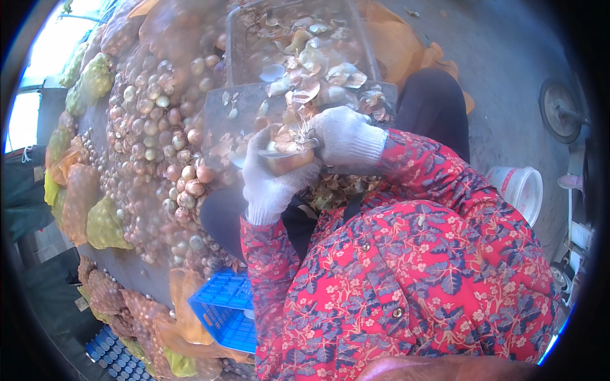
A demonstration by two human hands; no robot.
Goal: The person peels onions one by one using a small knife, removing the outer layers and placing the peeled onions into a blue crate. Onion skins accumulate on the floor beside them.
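Observation:
My left hand (274,176), in a white knit glove, is closed around an onion (286,162) with dry skin and whitish roots. Against the root end is my right hand (345,135), gloved too, with its fingers curled; a thin blade-like edge shows beside the onion, but which hand holds it is unclear. Under both hands lies a dark board (219,109) strewn with onion skins (305,90). Beyond the board, a grey plastic crate (229,52) holds more peeled skins. Further scraps lie in my lap below the board's near edge.
Loose onions (193,178) are heaped on the left, with filled net sacks (81,200) behind them. A blue plastic crate (224,305) lies at lower left. On the right are a white bucket (519,190) and a wheel (562,112). An orange net sack (395,43) lies beside the skin crate.

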